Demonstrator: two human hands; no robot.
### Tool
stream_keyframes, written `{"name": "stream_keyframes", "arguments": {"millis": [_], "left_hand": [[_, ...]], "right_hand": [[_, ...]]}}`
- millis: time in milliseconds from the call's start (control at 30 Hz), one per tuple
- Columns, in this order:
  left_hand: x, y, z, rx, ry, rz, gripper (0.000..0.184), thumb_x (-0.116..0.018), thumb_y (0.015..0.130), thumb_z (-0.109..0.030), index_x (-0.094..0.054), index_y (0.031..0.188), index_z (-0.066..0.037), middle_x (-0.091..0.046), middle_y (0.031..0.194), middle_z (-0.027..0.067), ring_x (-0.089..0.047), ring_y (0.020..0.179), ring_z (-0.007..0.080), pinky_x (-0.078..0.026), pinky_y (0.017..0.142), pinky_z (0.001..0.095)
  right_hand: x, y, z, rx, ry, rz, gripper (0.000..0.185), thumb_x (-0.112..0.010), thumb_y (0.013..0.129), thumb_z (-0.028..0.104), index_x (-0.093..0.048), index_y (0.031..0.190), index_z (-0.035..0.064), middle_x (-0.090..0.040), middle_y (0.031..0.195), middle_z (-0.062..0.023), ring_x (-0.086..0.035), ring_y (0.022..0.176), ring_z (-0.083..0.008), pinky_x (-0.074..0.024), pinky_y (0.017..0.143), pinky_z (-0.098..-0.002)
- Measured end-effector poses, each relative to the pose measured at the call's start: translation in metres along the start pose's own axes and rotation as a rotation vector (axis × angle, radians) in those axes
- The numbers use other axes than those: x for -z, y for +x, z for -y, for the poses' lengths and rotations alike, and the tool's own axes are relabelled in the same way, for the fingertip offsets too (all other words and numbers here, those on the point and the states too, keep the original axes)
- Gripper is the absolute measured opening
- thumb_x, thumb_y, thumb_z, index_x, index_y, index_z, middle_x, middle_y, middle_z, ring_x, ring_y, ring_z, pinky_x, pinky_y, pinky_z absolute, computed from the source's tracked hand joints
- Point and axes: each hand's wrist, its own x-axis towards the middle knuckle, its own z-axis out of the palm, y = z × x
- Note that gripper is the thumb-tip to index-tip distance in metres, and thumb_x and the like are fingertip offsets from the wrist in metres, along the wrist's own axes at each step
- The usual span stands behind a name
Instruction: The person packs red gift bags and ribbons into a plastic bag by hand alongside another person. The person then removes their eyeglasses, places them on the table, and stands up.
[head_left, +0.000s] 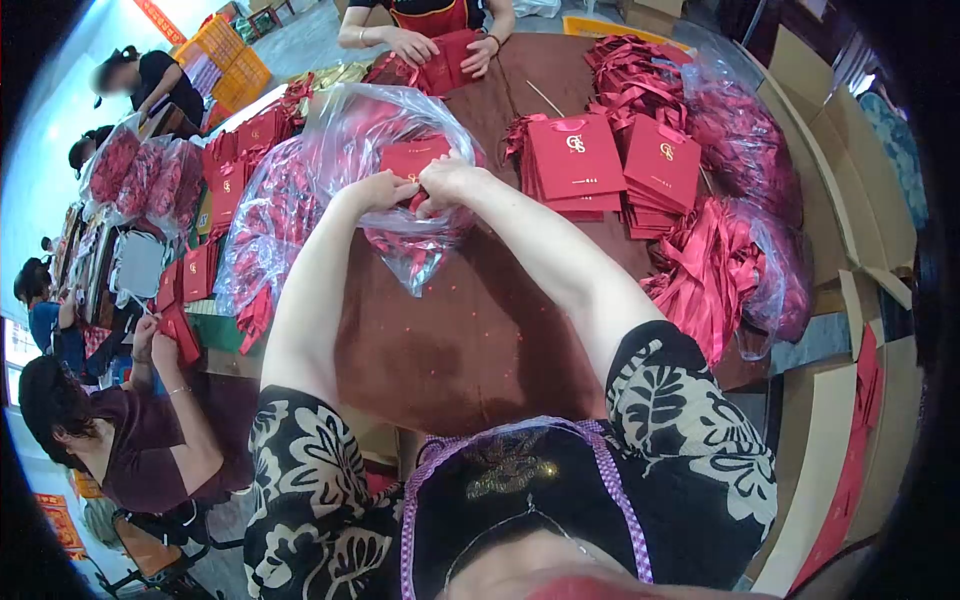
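Over the middle of the brown table, a small red gift bag [408,157] with pale print sits between both hands. My left hand [385,190] is closed at its lower left edge. Fingers curled, my right hand [452,184] grips the same bag from the right; a bit of red shows below the fingers, too small to make out. Around and behind my hands lies a clear plastic bag [345,115] with red contents. Another clear plastic bag [275,205], full of red ribboned pieces, lies just left of my left forearm.
Two stacks of red gift bags [575,160] lie at the right, beside a heap of red ribbons [705,265] and filled plastic bags [740,150]. Cardboard boxes [860,170] line the right edge. A co-worker's hands [412,47] handle red bags opposite; another person [150,430] works at left.
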Motion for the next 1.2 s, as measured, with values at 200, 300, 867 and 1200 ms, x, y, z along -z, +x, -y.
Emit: {"name": "stream_keyframes", "arguments": {"millis": [200,300,867,1200], "left_hand": [[-0.007,0.006,0.010,-0.111,0.015,-0.125,0.044,-0.034,0.087,-0.044,-0.061,0.101,-0.011,-0.060,0.091,0.0225,-0.056,0.088,0.0389,-0.042,0.082,0.0423],[-0.007,0.005,0.009,-0.093,0.033,-0.130,0.044,-0.034,0.087,-0.044,-0.060,0.100,-0.010,-0.060,0.090,0.0226,-0.056,0.087,0.0387,-0.042,0.082,0.0424],[-0.011,0.006,0.013,-0.158,-0.008,-0.189,0.042,-0.036,0.087,-0.042,-0.061,0.095,-0.009,-0.060,0.085,0.0228,-0.058,0.082,0.0379,-0.044,0.077,0.0422],[-0.004,0.003,0.007,-0.199,0.079,-0.095,0.036,-0.032,0.088,-0.036,-0.057,0.098,-0.012,-0.059,0.093,0.0210,-0.055,0.088,0.0389,-0.042,0.080,0.0435]], "right_hand": [[0.000,0.000,0.000,0.010,0.002,-0.007,0.058,-0.067,0.064,0.052,-0.063,0.093,0.0020,-0.062,0.096,-0.0148,-0.056,0.097,-0.0269,-0.0359,0.087,-0.0362],[0.000,0.000,0.000,0.006,0.010,0.000,0.057,-0.067,0.064,0.052,-0.063,0.093,0.0024,-0.062,0.097,-0.0150,-0.056,0.097,-0.0271,-0.0359,0.087,-0.0363],[-0.003,0.004,-0.002,0.000,0.001,-0.004,0.059,-0.067,0.064,0.052,-0.063,0.095,0.0026,-0.061,0.100,-0.0152,-0.054,0.099,-0.0283,-0.0358,0.087,-0.0378],[-0.005,0.007,-0.002,-0.013,-0.012,-0.002,0.061,-0.066,0.063,0.055,-0.063,0.095,0.0031,-0.061,0.099,-0.0147,-0.055,0.098,-0.0278,-0.0362,0.087,-0.0377]]}}
